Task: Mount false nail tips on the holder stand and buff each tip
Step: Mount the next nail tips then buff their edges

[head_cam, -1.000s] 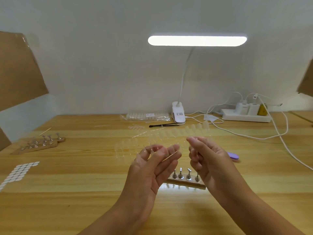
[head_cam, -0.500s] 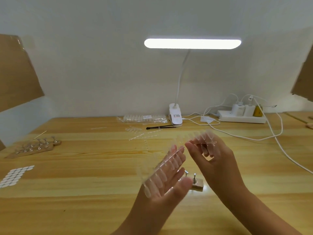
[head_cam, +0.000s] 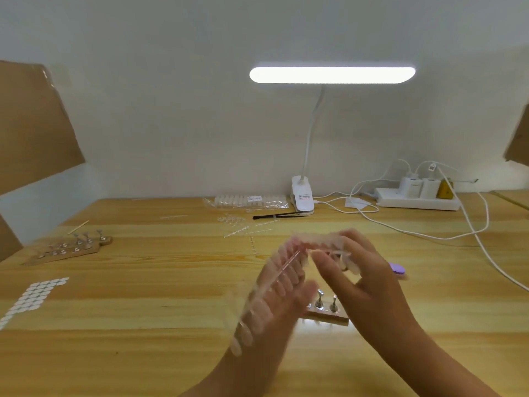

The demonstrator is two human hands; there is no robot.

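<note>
left hand (head_cam: 282, 310), right hand (head_cam: 369, 285), both holding blurred nail tip strip (head_cam: 287, 262), two pegs (head_cam: 319, 301) visible

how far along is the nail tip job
Done: nothing; both visible pegs on the holder stand are bare. In hand: left hand and right hand grip a clear nail tip strip. Left: mounting tips, then buffing; the purple buffer lies untouched.

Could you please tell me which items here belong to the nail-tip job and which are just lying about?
In use: strip of nail tips, held by left hand and right hand; holder stand; purple buffer.
Lying about: power strip; black brush; wooden stick.
</note>
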